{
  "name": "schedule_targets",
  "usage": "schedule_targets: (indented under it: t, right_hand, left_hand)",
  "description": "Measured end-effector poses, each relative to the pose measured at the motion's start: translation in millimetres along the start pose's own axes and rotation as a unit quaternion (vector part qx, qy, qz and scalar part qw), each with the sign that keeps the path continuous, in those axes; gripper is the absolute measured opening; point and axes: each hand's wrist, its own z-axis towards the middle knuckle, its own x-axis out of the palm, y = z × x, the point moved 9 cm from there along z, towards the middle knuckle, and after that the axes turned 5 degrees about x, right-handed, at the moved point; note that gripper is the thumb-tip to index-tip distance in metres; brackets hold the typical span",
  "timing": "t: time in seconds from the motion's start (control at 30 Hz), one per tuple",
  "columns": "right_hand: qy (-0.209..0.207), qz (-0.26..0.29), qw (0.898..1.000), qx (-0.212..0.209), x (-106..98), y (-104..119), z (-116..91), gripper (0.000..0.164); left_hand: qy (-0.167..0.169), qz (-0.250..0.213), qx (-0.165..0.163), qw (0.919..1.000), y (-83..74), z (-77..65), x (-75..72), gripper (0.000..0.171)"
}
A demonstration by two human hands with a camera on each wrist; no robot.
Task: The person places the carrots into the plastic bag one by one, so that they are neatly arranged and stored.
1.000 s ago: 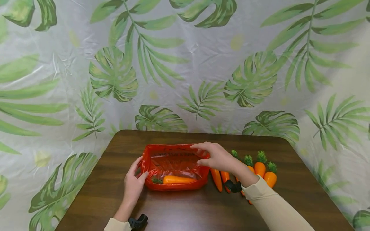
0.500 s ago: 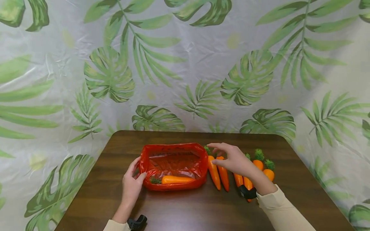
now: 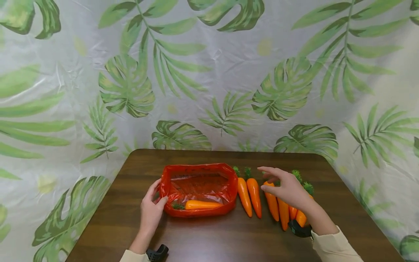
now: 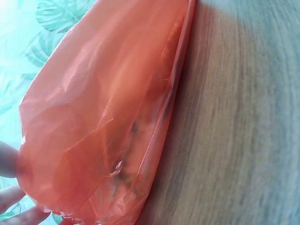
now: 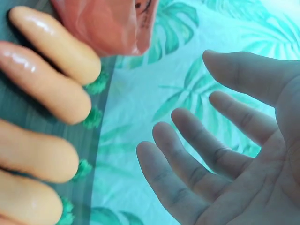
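On the table stands a red plastic bag (image 3: pixel 199 211) with its mouth spread wide; one orange carrot (image 3: pixel 203 205) with a green top lies inside along the near wall. My left hand (image 3: pixel 152 205) grips the bag's left end, thumb at the rim; the left wrist view shows its fingertips (image 4: pixel 11 197) against the red plastic. My right hand (image 3: pixel 284 189) hovers with spread, relaxed fingers above the carrots on the right, holding nothing. Nearest below it lies a carrot (image 3: pixel 271 202); the hand hides some of the green tops.
Two carrots (image 3: pixel 248 196) lie side by side just right of the bag, tops pointing away. Several more, including a carrot (image 3: pixel 283 215), lie in a row under my right hand and wrist. A leaf-patterned curtain (image 3: pixel 226 72) hangs behind the table (image 3: pixel 203 243).
My right hand has moved from the bag's right rim rightward, past the two nearest carrots, to above the carrots farther right. The left hand and bag have stayed in place.
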Motion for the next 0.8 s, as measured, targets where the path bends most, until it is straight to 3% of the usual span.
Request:
schedule_targets:
  t: [0.2, 0.4, 0.8]
  right_hand:
    - [-0.024, 0.011, 0.999, 0.028, -11, -26, -14, 0.057]
    - [-0.054, 0.007, 0.997, 0.061, -21, -53, -27, 0.057]
    - [-0.091, -0.021, 0.992, 0.087, -34, -97, -47, 0.058]
  left_hand:
    - [0.008, -0.006, -0.001, 0.9999, -7.3, -1.8, 0.7, 0.058]
    - [0.005, 0.009, -0.005, 0.9999, -0.6, -1.5, 0.5, 0.058]
    - [0.004, 0.023, -0.008, 0.9997, 0.1, -2.4, 0.0, 0.056]
